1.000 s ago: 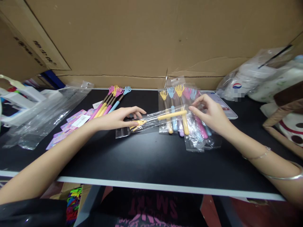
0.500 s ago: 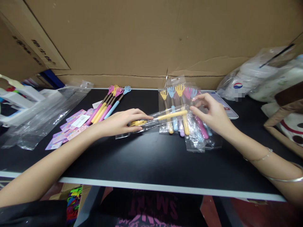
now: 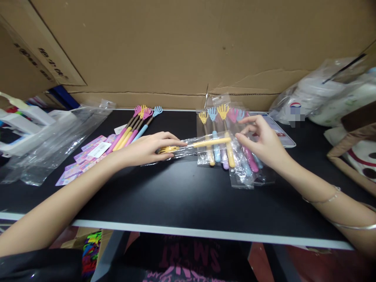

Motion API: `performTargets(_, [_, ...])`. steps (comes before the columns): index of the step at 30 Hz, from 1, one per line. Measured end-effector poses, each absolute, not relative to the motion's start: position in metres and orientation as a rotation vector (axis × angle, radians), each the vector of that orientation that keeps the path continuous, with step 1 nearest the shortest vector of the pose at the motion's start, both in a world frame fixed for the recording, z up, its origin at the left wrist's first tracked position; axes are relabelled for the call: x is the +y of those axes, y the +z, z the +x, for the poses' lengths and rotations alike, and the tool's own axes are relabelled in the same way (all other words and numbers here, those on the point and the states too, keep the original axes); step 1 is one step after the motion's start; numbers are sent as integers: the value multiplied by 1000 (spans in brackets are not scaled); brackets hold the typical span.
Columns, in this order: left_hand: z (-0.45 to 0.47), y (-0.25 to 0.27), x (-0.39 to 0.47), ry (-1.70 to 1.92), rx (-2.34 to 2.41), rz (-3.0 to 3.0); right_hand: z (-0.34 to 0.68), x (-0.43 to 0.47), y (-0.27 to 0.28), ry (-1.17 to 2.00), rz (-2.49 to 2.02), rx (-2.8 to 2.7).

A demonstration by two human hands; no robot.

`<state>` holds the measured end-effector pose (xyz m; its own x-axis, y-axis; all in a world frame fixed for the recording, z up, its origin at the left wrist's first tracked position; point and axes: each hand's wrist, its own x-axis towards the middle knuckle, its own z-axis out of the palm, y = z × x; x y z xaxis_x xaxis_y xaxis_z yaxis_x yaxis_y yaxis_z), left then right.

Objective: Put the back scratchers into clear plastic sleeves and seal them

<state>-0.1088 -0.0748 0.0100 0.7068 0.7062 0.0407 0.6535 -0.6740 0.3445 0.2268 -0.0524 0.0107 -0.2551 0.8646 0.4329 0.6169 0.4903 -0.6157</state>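
A yellow back scratcher (image 3: 212, 142) in a clear plastic sleeve lies crosswise in front of me. My left hand (image 3: 155, 147) has its fingers closed around the sleeve near the claw end. Just off the handle end, my right hand (image 3: 258, 135) has its thumb and index finger apart, with nothing visible between them. Behind and below that hand lie several bagged back scratchers (image 3: 231, 154) in yellow, blue, purple and pink. Left of my left hand rests a row of unbagged back scratchers (image 3: 126, 135), partly covered by the hand and wrist.
Pink and purple cards (image 3: 84, 160) are fanned out on the black table (image 3: 188, 203), beside clear plastic bags (image 3: 55, 141). A white plastic stand (image 3: 35, 125) is at far left. Bagged cups (image 3: 311, 96) and a plush toy (image 3: 358, 145) stand at right. Cardboard (image 3: 188, 47) walls the back.
My right hand's thumb and index finger have come away from the sleeve's handle end. My left hand and the sleeved back scratcher have shifted slightly left.
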Motion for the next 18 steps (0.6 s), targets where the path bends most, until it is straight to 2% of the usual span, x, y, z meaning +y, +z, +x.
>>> performTargets(18, [-102,2,-74,348,1203,2749,226,-51,4,339,-1135,-2001])
